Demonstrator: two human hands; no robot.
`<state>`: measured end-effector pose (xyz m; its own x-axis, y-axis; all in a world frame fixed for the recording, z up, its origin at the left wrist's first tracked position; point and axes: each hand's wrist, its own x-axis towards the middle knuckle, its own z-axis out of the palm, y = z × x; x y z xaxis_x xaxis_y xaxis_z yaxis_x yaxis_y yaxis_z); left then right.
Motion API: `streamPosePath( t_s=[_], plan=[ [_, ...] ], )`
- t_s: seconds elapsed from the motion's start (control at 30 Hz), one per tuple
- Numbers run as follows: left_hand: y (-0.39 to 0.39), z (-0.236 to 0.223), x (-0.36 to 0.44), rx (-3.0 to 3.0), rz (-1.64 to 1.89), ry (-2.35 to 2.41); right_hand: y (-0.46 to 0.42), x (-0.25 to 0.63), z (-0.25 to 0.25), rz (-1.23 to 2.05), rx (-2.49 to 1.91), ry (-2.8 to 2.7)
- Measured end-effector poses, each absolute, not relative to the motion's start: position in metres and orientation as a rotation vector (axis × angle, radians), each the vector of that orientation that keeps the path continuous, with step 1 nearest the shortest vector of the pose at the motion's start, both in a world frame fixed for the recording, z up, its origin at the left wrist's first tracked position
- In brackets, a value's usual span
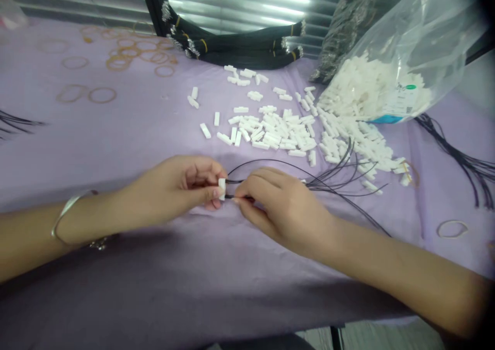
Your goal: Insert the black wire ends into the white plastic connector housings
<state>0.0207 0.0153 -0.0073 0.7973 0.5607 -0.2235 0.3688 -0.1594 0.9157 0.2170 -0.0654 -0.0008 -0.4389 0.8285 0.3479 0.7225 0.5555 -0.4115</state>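
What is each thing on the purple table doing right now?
left hand: pinching a white connector
right hand: pinching thin black wires at the connector
loose white connectors: scattered in a pile
plastic bag: open, spilling connectors
rubber bands: lying flat, loose
bundled black cables: tied, coiled

My right hand [284, 205] covers the near ends of the black wires [340, 177]; my left hand [181, 187] hides most of the little white plug [221, 188]; the clear bag [406, 56] is cut off at the top; the label [402, 102] inside is too blurry to read.
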Motion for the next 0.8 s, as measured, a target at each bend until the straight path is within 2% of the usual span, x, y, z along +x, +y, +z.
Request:
streamPosePath(
  t_s=[0.17, 0.37, 0.5, 0.63, 0.8],
  plan=[
    [-0.009, 0.004, 0.012, 2.688, 0.313, 0.193, -0.047, 0.231, 0.003, 0.238, -1.183, -2.176],
    [-0.015, 0.012, 0.013, 2.833, 0.325, -0.018, -0.032, 0.226, -0.020, 0.417, -1.261, -2.336],
    [-0.014, 0.006, 0.012, 2.600, 0.295, 0.264, -0.037, 0.228, -0.008, 0.314, -1.261, -2.390],
    [-0.009, 0.002, 0.017, 1.900, 0.228, 0.701, -0.054, 0.232, 0.014, 0.323, -1.214, -2.203],
    [0.003, -0.001, 0.023, 1.382, 0.166, 0.807, -0.076, 0.225, 0.019, 0.353, -1.293, -2.243]
  ],
)
